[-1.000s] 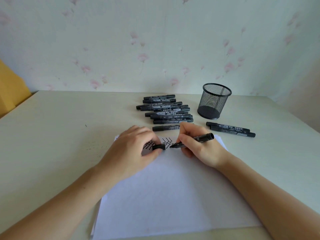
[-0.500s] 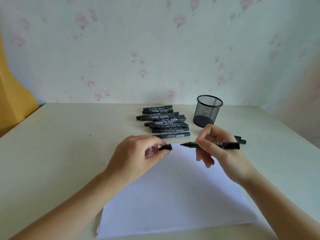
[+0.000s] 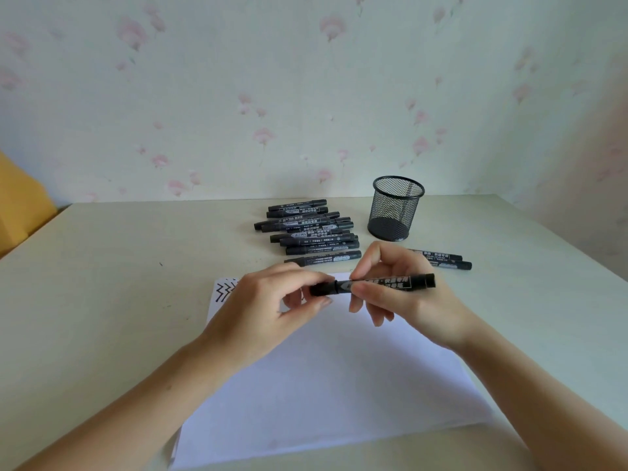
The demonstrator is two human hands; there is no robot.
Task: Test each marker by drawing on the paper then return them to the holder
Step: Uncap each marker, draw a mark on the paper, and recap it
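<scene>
Pale wallpaper with faint pink flowers rises behind a cream table; a yellow object adjoins its left edge.

Black marker lies horizontal above white paper, cap on. Capped markers lie piled beside upright black mesh holder.

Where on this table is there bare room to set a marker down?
Free: the table left of the paper and marker pile, and its right side beyond the two loose markers. Crowded: the strip between pile and mesh holder, and the paper's top edge under both hands.
</scene>
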